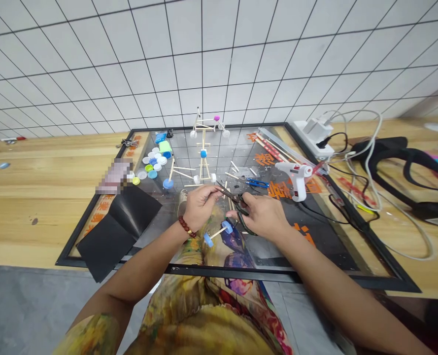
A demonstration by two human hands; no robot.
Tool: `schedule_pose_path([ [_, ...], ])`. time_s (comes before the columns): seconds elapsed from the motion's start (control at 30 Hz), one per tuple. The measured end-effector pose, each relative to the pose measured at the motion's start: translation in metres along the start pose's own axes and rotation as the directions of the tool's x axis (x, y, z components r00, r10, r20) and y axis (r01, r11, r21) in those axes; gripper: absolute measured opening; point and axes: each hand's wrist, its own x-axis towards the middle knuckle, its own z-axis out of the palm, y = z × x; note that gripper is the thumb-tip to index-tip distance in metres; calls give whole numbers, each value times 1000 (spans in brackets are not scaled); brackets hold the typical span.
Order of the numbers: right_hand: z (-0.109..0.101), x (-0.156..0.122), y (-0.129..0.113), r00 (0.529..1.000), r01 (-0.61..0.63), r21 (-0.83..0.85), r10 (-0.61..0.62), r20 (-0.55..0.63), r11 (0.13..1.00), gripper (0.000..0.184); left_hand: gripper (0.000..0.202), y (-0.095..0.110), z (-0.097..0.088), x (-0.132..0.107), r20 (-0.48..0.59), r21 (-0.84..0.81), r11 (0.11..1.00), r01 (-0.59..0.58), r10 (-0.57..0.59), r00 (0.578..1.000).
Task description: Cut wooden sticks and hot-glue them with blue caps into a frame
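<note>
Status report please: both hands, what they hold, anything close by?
Right hand grips dark-handled pliers. Left hand pinched at their tip; piece too small to tell. Blue-capped stick just below; glue gun to the right.

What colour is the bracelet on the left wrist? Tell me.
Dark red; the bead bracelet shows best in the head view.

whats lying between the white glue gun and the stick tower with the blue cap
Head view: blue-handled scissors and a few loose sticks lie between the glue gun and the stick tower.
</note>
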Motion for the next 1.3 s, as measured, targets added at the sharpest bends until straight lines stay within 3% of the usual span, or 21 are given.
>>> schedule_pose_path([
  [0.53,2,-3,-2,997,-72,-55,71,-21,996,44,14,12,-1,-2,10,152,978,-144,144,990],
  [0.73,7,-1,0,985,-18,-88,3,-171,996,36,15,3,-1,-2,61,251,916,-313,308,949],
  [0.93,9,-2,-4,987,47,-95,-61,-150,994,35,14,2,4,-6,111,259,889,-377,360,926],
  [1.07,7,-3,-3,993,-5,-116,-9,-120,993,30,14,7,9,-8,127,196,938,-285,264,956],
  [1.2,-3,-2,1,967,-130,-70,111,-230,989,40,14,12,8,-6,53,96,993,-76,71,996],
  [1.3,-8,-2,3,954,-113,-57,93,-285,992,47,13,12,5,-3,12,61,998,-14,13,1000],
])
